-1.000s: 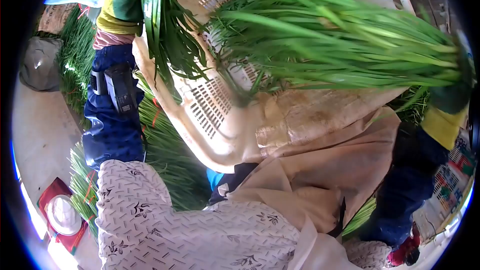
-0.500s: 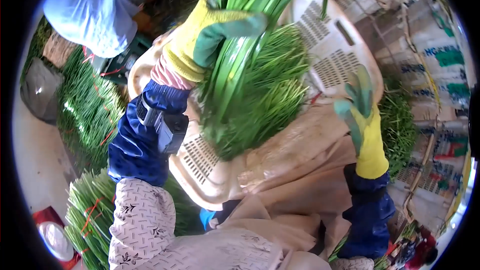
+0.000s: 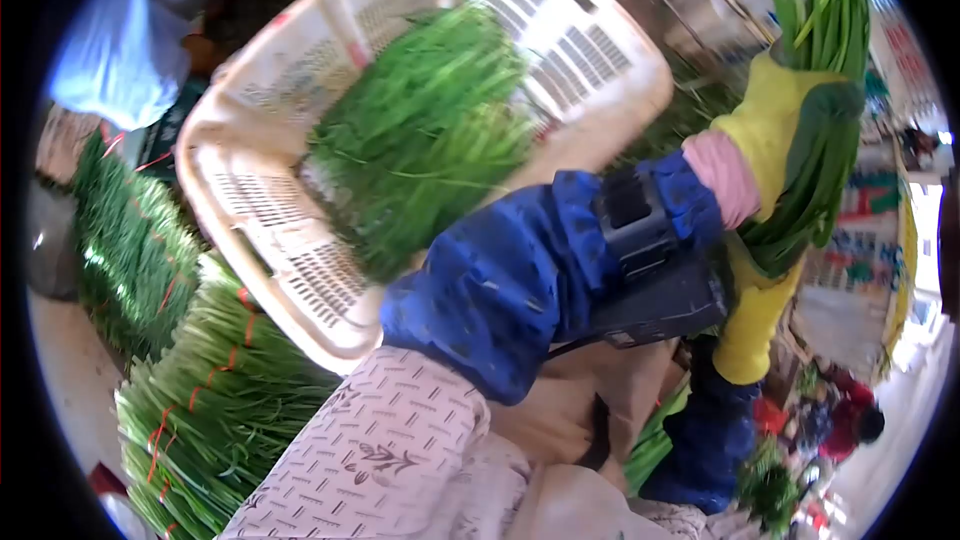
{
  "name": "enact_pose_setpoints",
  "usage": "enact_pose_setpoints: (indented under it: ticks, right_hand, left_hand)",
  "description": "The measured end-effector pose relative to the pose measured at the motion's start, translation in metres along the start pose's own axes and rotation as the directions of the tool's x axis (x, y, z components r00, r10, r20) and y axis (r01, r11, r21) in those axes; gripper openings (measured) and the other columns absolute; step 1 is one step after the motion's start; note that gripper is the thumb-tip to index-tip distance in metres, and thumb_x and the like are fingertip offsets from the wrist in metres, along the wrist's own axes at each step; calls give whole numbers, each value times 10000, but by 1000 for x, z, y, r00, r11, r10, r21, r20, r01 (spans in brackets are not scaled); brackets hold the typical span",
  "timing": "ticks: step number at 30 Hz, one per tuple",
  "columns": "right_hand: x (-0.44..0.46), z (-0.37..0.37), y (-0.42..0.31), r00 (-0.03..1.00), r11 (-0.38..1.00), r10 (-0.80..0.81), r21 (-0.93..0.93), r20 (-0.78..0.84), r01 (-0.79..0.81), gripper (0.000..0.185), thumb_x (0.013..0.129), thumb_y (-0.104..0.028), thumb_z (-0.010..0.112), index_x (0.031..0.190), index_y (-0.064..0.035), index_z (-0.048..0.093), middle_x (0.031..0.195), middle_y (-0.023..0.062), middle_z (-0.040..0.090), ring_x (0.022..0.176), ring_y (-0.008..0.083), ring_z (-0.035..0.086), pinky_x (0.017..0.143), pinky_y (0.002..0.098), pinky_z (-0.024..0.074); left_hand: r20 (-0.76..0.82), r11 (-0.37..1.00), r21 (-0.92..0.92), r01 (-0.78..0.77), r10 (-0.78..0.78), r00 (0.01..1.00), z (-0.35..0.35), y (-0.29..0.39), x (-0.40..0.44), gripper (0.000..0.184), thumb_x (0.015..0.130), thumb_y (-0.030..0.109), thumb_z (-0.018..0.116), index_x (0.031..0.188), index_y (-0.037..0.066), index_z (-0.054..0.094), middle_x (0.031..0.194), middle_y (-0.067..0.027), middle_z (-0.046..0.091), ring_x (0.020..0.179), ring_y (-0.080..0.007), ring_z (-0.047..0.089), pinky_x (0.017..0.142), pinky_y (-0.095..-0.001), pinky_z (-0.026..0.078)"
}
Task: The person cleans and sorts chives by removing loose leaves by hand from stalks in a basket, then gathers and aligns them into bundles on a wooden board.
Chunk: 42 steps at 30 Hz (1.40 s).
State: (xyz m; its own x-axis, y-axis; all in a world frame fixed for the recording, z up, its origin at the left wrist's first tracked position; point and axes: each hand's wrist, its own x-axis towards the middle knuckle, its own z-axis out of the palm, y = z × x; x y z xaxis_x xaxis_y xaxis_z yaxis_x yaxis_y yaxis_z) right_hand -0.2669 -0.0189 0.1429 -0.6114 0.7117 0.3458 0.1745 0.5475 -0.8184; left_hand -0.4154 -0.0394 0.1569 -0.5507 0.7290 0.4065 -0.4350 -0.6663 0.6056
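My left hand (image 3: 805, 130), in a yellow and green glove, is closed around a bunch of garlic chives (image 3: 828, 5) at the upper right. The long flat leaves stick up above the fist and hang down below it. Just under them is my right hand (image 3: 765, 315) in a matching glove; its fingers are hidden behind the leaves and my left arm. A white plastic basket (image 3: 655, 90) stands left of both hands, with a layer of cut chives (image 3: 425, 135) lying inside.
Bundles of chives tied with red string (image 3: 225, 380) lie at the lower left, with another pile (image 3: 130, 230) behind them. A person in light blue (image 3: 120, 50) is at the upper left. Printed white sacks (image 3: 850, 280) stand on the right. More people (image 3: 850, 420) appear farther off.
My left hand has carried the bunch from above the basket to the right, over my right hand. The view has turned right, so the basket appears farther left.
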Motion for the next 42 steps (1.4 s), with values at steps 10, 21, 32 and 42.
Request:
enact_pose_setpoints:
  ticks: [10,21,32,42]
  right_hand:
    - [-9,-106,170,920,621,384,-760,81,-192,276,715,-102,631,960,20,596,833,226,647,745,386,623,684,437,509]
    - [44,-95,202,802,365,523,-926,288,95,271,834,-199,486,954,-32,663,958,237,667,930,389,641,840,467,504]
    - [12,-64,213,587,155,694,-883,417,444,228,811,-148,542,933,-41,702,984,182,689,935,308,675,797,399,542]
    - [47,-116,128,816,177,448,-930,366,321,220,788,-167,555,931,-19,634,914,203,677,879,360,655,775,439,515]
  left_hand:
    - [247,248,964,-96,-700,670,-1,-31,-83,421,772,398,687,954,20,659,863,-178,679,855,-352,656,766,-441,515]
    - [283,712,202,673,-700,656,25,-22,-113,587,812,442,685,1149,-29,591,873,-149,653,831,-233,637,742,-337,495]
    - [180,428,48,903,-893,413,26,-29,-149,460,848,315,691,1185,15,608,998,-43,648,851,-83,568,771,-236,476]
    - [224,285,-203,937,-918,328,36,-76,-143,693,892,541,551,1324,11,441,1178,-167,573,1005,-248,565,752,-378,534]
